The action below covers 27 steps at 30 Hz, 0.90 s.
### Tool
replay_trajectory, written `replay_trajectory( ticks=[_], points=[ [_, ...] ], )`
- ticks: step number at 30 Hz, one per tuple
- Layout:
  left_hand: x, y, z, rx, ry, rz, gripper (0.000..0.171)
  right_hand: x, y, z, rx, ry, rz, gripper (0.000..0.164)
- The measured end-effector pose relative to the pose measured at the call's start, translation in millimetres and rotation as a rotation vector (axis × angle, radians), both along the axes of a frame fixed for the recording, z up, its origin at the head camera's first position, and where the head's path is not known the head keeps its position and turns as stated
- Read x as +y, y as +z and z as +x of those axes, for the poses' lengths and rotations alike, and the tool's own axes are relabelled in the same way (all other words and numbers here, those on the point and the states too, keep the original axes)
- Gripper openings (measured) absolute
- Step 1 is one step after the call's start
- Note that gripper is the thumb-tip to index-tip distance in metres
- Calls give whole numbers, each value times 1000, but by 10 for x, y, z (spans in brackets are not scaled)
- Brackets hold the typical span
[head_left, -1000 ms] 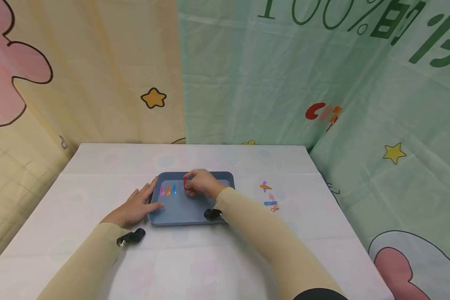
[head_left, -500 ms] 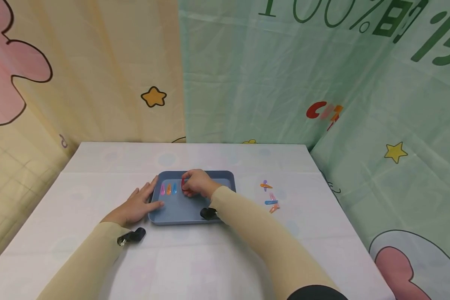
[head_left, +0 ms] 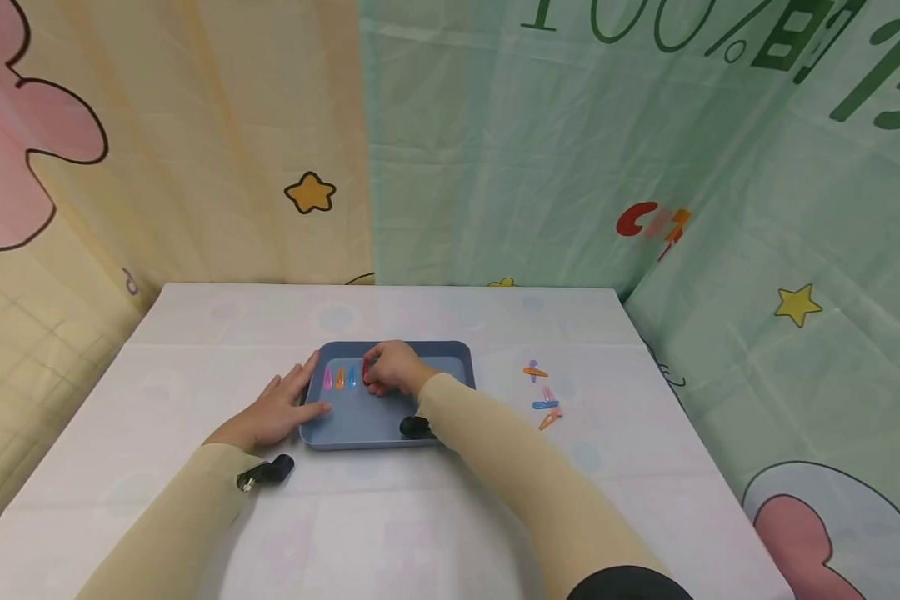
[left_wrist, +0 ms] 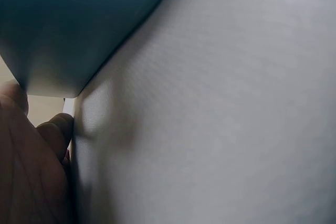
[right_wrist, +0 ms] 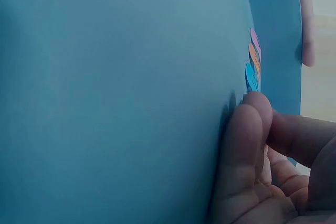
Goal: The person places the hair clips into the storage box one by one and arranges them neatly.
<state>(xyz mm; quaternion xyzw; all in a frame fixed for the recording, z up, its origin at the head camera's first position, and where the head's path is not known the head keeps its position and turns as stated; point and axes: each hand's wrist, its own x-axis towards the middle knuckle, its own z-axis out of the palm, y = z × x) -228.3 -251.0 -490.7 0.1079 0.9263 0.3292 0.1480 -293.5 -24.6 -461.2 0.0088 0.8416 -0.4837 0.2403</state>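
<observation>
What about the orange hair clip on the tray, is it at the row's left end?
No, the orange hair clip lies between the pink hair clip and the blue hair clip.

The person's bare left hand (head_left: 268, 414) and right hand (head_left: 397, 367) show below long, plain beige fabric sleeves (head_left: 513, 467), each with a small, rounded black device (head_left: 276, 469).

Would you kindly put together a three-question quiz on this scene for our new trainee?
1. What colour is the clip pinched by the right hand?
2. True or false: the left hand is at the left end of the tray.
3. Fill in: left to right, the row beside the right hand runs pink clip, ___, blue clip.

Key: 1. Red. 2. True. 3. Orange clip.
</observation>
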Motion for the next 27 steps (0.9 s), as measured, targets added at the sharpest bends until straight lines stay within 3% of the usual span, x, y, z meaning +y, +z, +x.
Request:
replay_trajectory(
  ticks=[14, 27],
  points=[
    [5, -5, -3, 4, -1, 11, 102, -49, -77, 19, 105, 26, 140, 42],
    [10, 5, 12, -23, 16, 12, 103, -38, -124, 17, 125, 33, 146, 42]
  ],
)
